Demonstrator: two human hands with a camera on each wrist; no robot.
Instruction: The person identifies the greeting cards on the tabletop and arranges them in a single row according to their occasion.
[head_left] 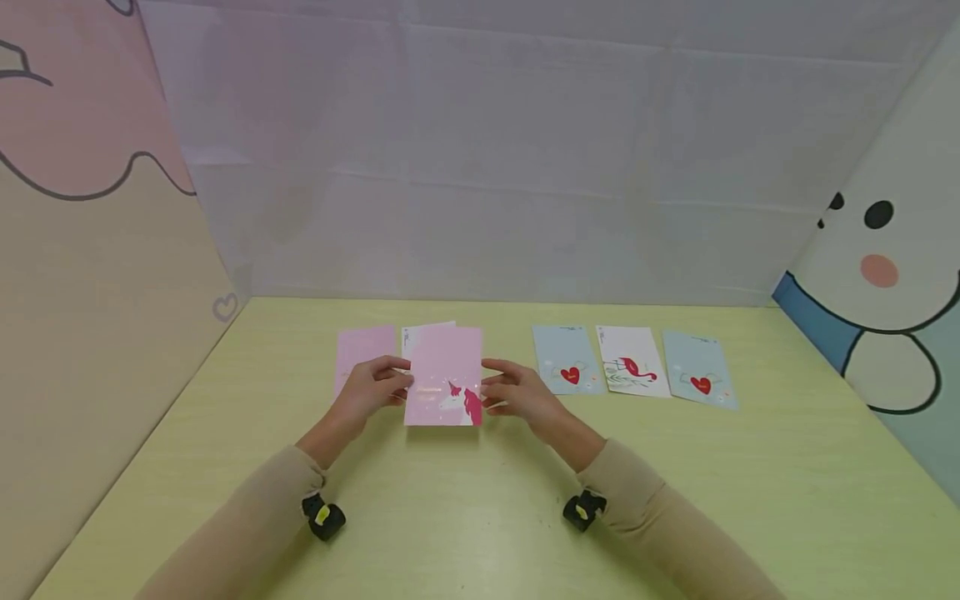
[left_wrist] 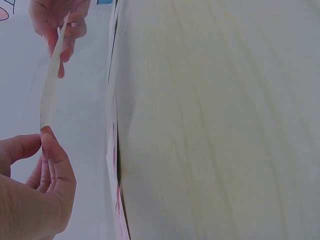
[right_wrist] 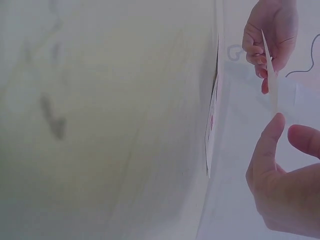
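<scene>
A pink card with a unicorn [head_left: 442, 375] is held up a little above the table in the head view. My left hand [head_left: 371, 387] pinches its left edge between thumb and forefinger, as the left wrist view of the card [left_wrist: 50, 95] also shows. At the right edge is my right hand [head_left: 525, 396]; in the right wrist view its forefinger touches the card's edge while the thumb stands apart. Behind the held card lie a white card [head_left: 427, 326] and another pink card [head_left: 363, 346], both partly hidden.
To the right lie a blue heart card [head_left: 566, 350], a white flamingo card [head_left: 633, 358] and a second blue heart card [head_left: 697, 358] on the yellow table [head_left: 465, 517]. A pale sheet [head_left: 487, 167] stands behind; printed panels flank both sides.
</scene>
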